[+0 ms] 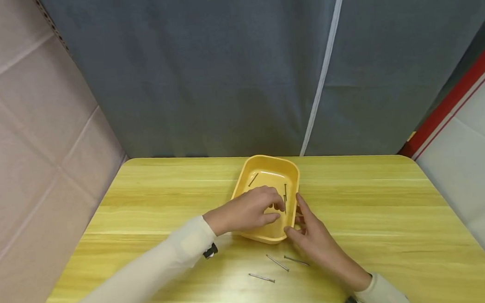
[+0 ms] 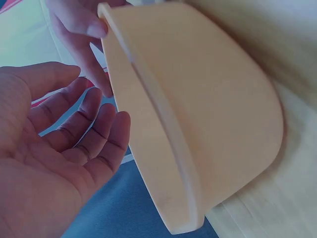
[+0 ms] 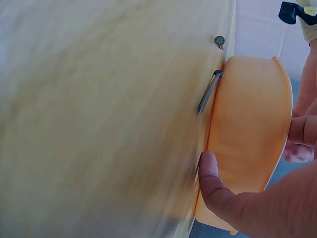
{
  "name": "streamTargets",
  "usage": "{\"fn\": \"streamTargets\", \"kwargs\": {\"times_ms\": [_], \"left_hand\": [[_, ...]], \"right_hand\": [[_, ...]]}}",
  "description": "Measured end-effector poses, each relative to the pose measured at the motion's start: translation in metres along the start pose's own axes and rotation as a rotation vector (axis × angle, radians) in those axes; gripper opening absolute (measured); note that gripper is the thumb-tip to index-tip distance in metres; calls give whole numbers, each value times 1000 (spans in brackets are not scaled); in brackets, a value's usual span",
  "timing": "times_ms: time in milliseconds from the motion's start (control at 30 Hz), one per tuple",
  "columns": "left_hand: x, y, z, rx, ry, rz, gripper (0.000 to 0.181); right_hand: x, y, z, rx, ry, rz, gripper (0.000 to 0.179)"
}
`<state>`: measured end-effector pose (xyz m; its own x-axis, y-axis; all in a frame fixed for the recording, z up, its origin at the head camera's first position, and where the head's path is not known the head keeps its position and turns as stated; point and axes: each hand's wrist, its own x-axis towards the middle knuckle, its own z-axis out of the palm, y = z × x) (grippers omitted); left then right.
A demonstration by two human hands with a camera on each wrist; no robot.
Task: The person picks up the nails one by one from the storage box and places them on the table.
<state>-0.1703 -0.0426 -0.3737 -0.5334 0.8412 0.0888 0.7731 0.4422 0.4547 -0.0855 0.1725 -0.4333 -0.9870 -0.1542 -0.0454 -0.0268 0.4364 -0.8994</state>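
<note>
A yellow plastic tray (image 1: 269,240) stands near the back of the table, with thin nails (image 1: 253,179) lying on its floor. My left hand (image 1: 256,209) hovers over the tray. Its fingers are loosely bent and the palm is bare in the left wrist view. At the tray's right side, my right hand (image 1: 314,237) holds the wall, thumb at the rim by the near corner and other fingers along the outside. In the right wrist view, one fingertip (image 3: 209,166) rests low on the outer wall. Three loose nails (image 1: 262,277) lie in front of the tray.
The wood-grain table (image 1: 376,226) ends close behind the tray at a grey curtain (image 1: 221,78). A pale cloth wall (image 1: 36,127) borders the left side, and a white panel with a red edge (image 1: 464,96) borders the right. Both wrists carry black straps.
</note>
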Motion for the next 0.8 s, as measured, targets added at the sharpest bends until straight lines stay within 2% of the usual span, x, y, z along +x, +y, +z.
{"fn": "streamTargets", "kwargs": {"times_ms": [367,800], "left_hand": [[34,-16,-3,18,5,-10,17],[64,-22,-5,148,-51,-51,20]], "right_hand": [[0,2,1,9,4,1,94],[-2,-1,1,8,-4,16,95]]}}
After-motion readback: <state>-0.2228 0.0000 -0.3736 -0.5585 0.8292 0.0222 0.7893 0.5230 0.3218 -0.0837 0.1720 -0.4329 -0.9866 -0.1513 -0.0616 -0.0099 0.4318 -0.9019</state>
